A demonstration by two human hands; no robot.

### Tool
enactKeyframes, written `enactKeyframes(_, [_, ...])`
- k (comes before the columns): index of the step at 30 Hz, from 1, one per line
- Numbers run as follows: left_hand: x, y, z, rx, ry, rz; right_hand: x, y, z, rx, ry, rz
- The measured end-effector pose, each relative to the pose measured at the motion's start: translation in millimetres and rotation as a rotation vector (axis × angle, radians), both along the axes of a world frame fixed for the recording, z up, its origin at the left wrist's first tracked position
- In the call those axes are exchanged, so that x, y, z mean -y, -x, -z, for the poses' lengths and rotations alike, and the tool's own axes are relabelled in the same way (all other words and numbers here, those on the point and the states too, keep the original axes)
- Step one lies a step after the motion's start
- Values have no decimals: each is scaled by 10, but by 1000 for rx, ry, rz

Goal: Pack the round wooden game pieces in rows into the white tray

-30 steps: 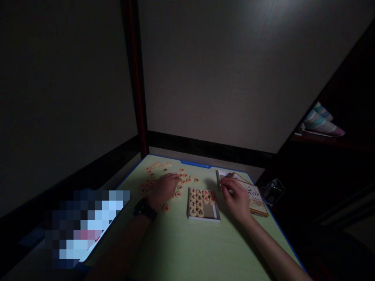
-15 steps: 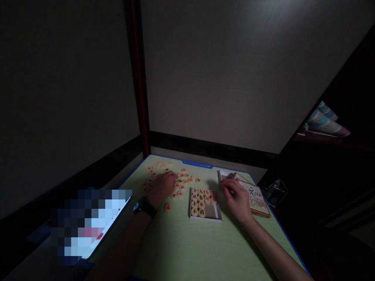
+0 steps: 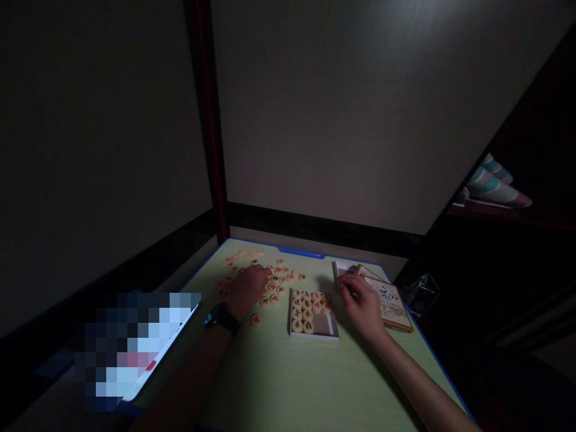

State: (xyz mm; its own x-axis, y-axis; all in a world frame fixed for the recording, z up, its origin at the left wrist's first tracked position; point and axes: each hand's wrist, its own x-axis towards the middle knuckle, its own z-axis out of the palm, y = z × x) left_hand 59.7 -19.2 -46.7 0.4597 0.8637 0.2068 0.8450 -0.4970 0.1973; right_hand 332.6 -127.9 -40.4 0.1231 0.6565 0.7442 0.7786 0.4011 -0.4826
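Head view, lower centre: left hand (image 3: 249,287) among pieces (image 3: 274,299), right hand (image 3: 365,307) beside the box (image 3: 321,324). I can't tell either grip.

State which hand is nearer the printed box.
Right. The right hand is just left of the box; the left hand is farther left, at the loose pieces.

- The left forearm (image 3: 191,366) rises dimly from the bottom edge, left of centre, slanting up and rightward.
- The left hand (image 3: 247,287), below and left of the frame's centre, is back-up, fingers angled downward, tips unclear.
- The right forearm (image 3: 416,375) slants up and leftward from the lower right.
- The right hand (image 3: 363,303), right of lower centre, has bent fingers, their tips drawn near the thumb.
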Motion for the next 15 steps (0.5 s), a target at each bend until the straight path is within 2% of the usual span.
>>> enactKeyframes(4, [14, 3, -21, 22, -41, -8, 3, -6, -3, -5, 19, 9])
enactKeyframes(10, [-42, 20, 31, 271, -128, 70, 7, -3, -4, -27, 25, -3])
enactKeyframes(15, [-56, 10, 52, 359, -152, 82, 3, -6, 5, -21, 26, -10])
